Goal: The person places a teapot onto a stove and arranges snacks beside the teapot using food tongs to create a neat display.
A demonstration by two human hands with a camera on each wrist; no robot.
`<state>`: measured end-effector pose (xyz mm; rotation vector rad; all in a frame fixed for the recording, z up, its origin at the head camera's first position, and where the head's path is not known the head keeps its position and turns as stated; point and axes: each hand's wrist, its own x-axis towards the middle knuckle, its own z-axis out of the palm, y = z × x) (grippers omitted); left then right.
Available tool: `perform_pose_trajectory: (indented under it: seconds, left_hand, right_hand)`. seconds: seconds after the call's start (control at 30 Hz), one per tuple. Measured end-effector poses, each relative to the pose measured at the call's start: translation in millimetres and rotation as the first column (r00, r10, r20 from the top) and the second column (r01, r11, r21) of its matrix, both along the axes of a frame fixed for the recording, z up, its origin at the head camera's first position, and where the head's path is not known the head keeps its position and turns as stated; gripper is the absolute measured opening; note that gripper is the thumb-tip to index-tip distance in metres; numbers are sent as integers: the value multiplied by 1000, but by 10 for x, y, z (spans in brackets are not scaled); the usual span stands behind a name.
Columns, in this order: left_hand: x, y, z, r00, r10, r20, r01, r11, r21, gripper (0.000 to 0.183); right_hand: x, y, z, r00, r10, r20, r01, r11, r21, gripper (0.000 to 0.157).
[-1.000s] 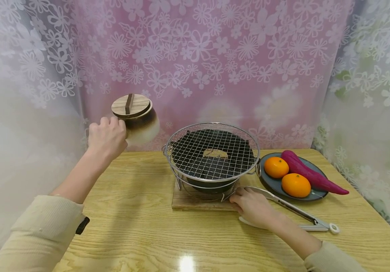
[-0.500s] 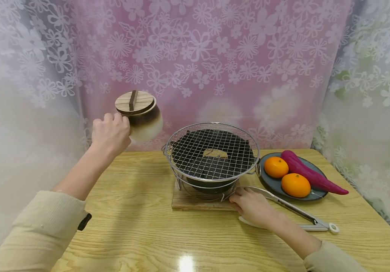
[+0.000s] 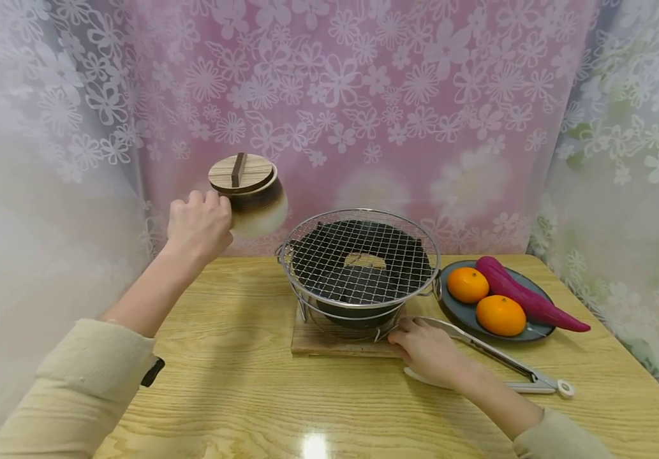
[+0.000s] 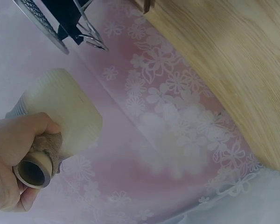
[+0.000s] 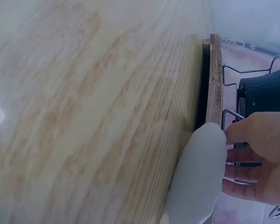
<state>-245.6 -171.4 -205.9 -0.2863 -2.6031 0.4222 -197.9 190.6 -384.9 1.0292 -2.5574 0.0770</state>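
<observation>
In the head view my left hand (image 3: 199, 226) grips the side handle of a cream-and-brown ceramic pot (image 3: 263, 213), holding it raised left of the grill. A wooden lid (image 3: 241, 172) covers the pot. From the left wrist view, the fingers wrap round the cord-bound, hollow handle (image 4: 43, 161). My right hand (image 3: 429, 350) reaches low to the front right corner of the wooden board (image 3: 335, 344), beside the wire stand's foot; in the right wrist view its fingers extend to the board, partly behind a pale tong head (image 5: 198, 175). A wire mesh (image 3: 358, 290) tops the black grill bowl (image 3: 358, 313).
Metal tongs (image 3: 536, 380) lie spread on the table under the right forearm. A dark plate (image 3: 527, 333) at the right holds two orange citrus fruits (image 3: 500, 315) and a purple sweet potato (image 3: 521, 294). A floral curtain (image 3: 363, 115) hangs along the table's back edge.
My left hand has carried the pot to the right and slightly up, nearer the grill. The right hand stays at the board's corner.
</observation>
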Motion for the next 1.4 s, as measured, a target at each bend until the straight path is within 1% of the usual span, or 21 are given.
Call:
perform_pose_trajectory:
  seconds: [0.23, 0.53, 0.8, 0.93, 1.17, 1.4]
  left_hand:
    - [2, 59, 11, 999, -14, -30, 13, 1000, -6, 22]
    - [5, 110, 24, 1000, -10, 0, 10, 1000, -21, 19]
    - [-8, 154, 15, 999, -38, -28, 37, 999, -24, 19]
    - [-20, 182, 12, 999, -39, -35, 39, 999, -17, 20]
    - [-30, 222, 5, 997, -46, -55, 45, 999, -25, 15]
    - [-42, 265, -2, 998, -47, -48, 46, 999, -22, 13]
  right_hand:
    - [0, 6, -3, 1000, 11, 4, -11, 1000, -4, 15]
    - [-1, 7, -20, 1000, 16, -6, -16, 1000, -17, 17]
    - [-1, 10, -17, 1000, 12, -8, -12, 1000, -11, 20]
    - [1, 8, -3, 1000, 6, -4, -6, 1000, -4, 20]
    - [1, 2, -1, 1000, 7, -17, -7, 1000, 2, 20]
    - [6, 2, 4, 1000, 3, -9, -3, 1000, 1, 23]
